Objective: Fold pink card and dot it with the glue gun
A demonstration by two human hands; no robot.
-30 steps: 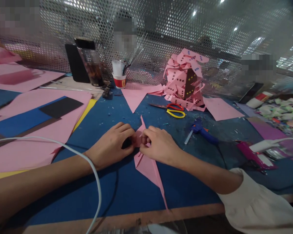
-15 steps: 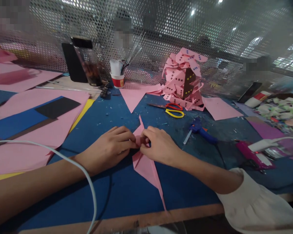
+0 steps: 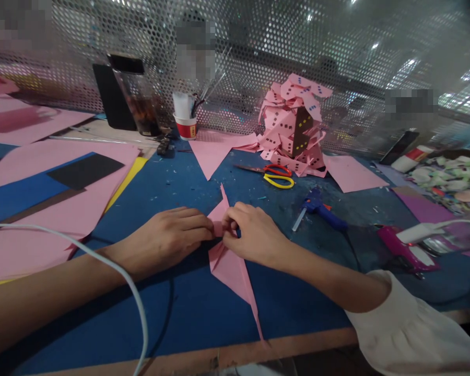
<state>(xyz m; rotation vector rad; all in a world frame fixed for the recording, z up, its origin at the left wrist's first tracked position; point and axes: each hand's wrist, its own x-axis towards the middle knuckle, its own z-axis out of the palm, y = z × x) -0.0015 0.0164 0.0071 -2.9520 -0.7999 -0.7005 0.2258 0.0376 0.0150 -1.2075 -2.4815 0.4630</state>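
A folded pink sheet of paper (image 3: 233,277) with narrow pointed ends lies on the blue table, its lower tip reaching the front edge. My left hand (image 3: 176,232) pinches its left side near the middle, fingers pressed together. From the other side, my right hand (image 3: 254,232) grips the same sheet with thumb and curled fingers, close to the left fingertips. Part of the fold is hidden beneath the fingers. Beyond the hands rest scissors (image 3: 278,180) with one red and one yellow handle. To the right lies a blue glue gun (image 3: 321,209) with a glue stick at its end.
A pile of dotted pink paper pieces (image 3: 290,130) stands at the back. Pink sheets (image 3: 78,209) with blue and black strips cover the left. A white cable (image 3: 129,282) crosses over my left forearm. A paper cup (image 3: 186,125) and a jar (image 3: 141,104) stand behind.
My left fingers have drawn slightly left, showing a bit more pink paper between the hands. The whole view has shifted a little; both hands keep hold of the paper.
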